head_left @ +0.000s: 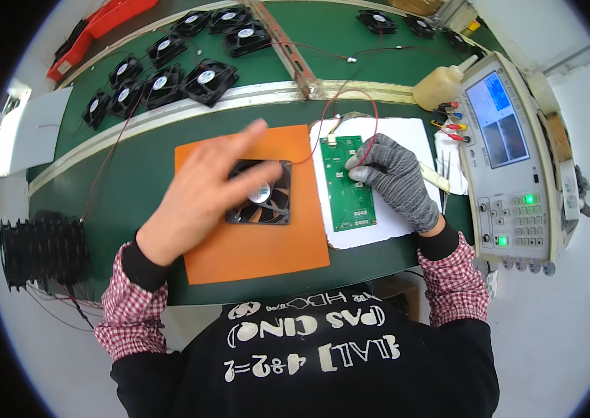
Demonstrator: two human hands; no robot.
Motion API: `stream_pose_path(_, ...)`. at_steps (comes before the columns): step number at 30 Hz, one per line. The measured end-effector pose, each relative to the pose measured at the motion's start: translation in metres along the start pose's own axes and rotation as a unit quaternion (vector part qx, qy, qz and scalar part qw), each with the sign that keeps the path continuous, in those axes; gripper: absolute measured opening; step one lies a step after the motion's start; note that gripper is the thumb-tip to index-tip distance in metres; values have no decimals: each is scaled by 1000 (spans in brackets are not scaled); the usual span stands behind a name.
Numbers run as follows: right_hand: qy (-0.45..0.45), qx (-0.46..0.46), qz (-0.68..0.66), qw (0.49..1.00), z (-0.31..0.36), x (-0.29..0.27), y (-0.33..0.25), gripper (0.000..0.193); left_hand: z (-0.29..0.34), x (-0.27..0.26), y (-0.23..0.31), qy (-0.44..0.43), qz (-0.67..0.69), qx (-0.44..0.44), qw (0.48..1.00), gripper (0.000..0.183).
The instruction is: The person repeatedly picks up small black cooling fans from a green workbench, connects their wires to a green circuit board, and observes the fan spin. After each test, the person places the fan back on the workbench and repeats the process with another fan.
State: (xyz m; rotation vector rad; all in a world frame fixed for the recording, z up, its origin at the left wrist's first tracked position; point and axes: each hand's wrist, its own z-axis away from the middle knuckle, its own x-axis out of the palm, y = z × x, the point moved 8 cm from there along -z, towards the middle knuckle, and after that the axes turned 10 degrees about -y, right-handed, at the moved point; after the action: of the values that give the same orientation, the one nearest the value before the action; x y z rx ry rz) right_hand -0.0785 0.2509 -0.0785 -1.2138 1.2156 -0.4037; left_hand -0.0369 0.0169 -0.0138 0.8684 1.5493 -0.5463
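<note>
I see the fan [261, 195] lying flat on the orange mat [260, 251], at nine o'clock from the green board [343, 191] on its white pad [389, 226], probably kept close so the red lead [376, 115] reaches across slack; my gloved right hand [399, 174] comes in from four o'clock, fingers curled, seemingly pinching that lead against the board; my bare left hand [201, 184] slants over the fan from eight o'clock, fingers spread; whether they touch it, I cannot tell.

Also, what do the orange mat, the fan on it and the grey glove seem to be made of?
Orange mat: perhaps rubber or silicone, as the surface looks even and matte.
Fan: probably moulded plastic, dark with a dull finish.
Glove: apparently knitted fabric, matte, with fine mottled ribbing.
</note>
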Motion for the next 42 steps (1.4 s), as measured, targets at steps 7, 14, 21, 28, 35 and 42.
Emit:
stream_pose_path(7, -17, 33, 65, 997, -2, 3, 6, 14, 11, 18, -18, 17, 314, -88, 945, 92)
stream_pose_path(14, 10, -23, 59, 998, 2, 1, 7, 16, 11, -24, 45, 140, -36, 27, 989, 87)
stream_pose_path(21, 10, -15, 62, 998, 1, -2, 7, 16, 41, -45, 39, 103, 493, 16, 864, 99)
stream_pose_path(28, -6, -14, 133, 991, -1, 5, -5, 16, 19, -84, 60, 182, 93, 98, 974, 74)
stream_pose_path(35, 160, -68, 3, 985, 10, -20, -12, 10, -94, -46, -51, 274, -205, -168, 925, 85)
stream_pose_path(42, 173, -147, 112, 967, 19, -20, -41, 40, -84, -5, -79, 98, -51, -153, 982, 66)
